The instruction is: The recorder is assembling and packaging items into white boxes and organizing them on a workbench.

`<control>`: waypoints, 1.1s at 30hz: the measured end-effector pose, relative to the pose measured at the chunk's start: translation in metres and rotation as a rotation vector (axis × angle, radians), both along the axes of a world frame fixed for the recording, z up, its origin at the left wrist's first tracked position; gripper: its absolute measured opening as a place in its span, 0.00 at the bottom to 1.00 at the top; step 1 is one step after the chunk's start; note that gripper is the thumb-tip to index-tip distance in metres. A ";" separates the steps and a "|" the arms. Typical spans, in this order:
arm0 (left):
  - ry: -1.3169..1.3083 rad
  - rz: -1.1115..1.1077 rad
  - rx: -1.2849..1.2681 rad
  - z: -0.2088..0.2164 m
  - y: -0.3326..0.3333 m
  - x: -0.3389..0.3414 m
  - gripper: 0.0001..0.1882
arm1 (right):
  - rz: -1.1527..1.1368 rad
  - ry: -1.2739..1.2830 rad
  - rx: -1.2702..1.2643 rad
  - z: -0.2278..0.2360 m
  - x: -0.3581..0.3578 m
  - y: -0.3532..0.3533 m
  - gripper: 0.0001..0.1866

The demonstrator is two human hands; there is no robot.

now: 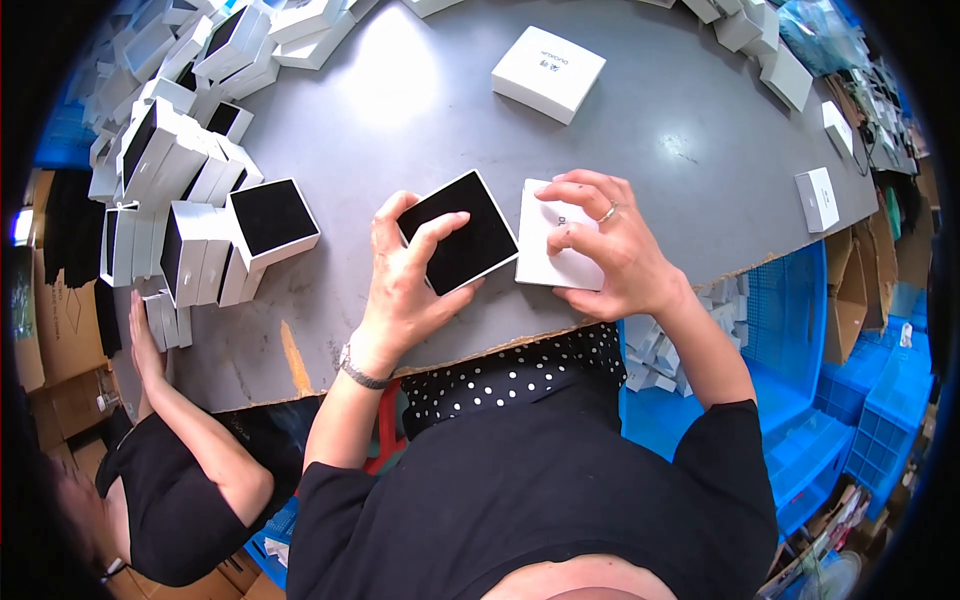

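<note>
Near the front edge of the grey table, my left hand (415,265) grips a white box base with a black insert (473,240), thumb and fingers on its sides and one finger over the insert. Just right of it, my right hand (615,240) is curled round a white box lid (537,245), fingertips on its printed top and edges. The lid and the base sit side by side, almost touching. Farther back stands a closed white box (549,73) with dark print. Another open base with a black insert (271,217) rests at left, against a row of boxes.
Stacked white boxes (150,150) crowd the table's left side, and a co-worker's hand (145,340) is beside them. Small white boxes (817,200) stand at the right edge. Blue crates (785,310), one with white pieces inside, are below at right. The grey table (400,130) has a worn front edge.
</note>
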State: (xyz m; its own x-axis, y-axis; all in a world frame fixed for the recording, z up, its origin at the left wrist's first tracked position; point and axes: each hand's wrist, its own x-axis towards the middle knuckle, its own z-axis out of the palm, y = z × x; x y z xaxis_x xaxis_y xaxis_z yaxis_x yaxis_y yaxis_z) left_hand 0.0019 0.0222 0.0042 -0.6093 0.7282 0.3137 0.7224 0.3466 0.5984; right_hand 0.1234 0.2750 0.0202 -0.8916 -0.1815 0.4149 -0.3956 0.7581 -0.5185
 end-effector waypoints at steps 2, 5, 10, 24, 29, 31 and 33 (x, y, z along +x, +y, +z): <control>-0.044 -0.034 0.005 0.001 -0.001 0.000 0.41 | -0.012 0.025 0.036 -0.002 -0.002 0.000 0.21; -0.121 -0.121 0.000 0.004 -0.001 0.003 0.41 | 0.050 0.037 0.053 0.001 -0.005 0.002 0.21; -0.214 -0.239 -0.085 0.011 -0.005 -0.002 0.42 | 0.165 -0.007 -0.030 -0.005 -0.002 0.008 0.22; -0.142 -0.241 -0.086 -0.002 -0.001 0.002 0.52 | 0.061 -0.059 0.077 0.003 -0.002 0.005 0.23; -0.280 -0.063 0.266 -0.012 0.018 0.002 0.45 | 0.084 -0.073 0.028 -0.003 -0.012 0.001 0.25; -0.310 -0.129 0.212 -0.009 0.011 0.004 0.43 | 0.109 -0.082 0.027 -0.007 -0.008 0.006 0.25; -0.313 -0.165 0.135 -0.008 0.007 0.008 0.41 | 0.155 -0.072 0.005 -0.010 -0.001 0.010 0.25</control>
State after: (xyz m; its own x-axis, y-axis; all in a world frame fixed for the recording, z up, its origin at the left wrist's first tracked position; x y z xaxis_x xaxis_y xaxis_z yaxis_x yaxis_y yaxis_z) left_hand 0.0100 0.0297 -0.0038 -0.5685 0.7896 0.2309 0.5373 0.1439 0.8310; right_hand 0.1221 0.2849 0.0103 -0.8801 -0.3208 0.3499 -0.4699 0.6939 -0.5456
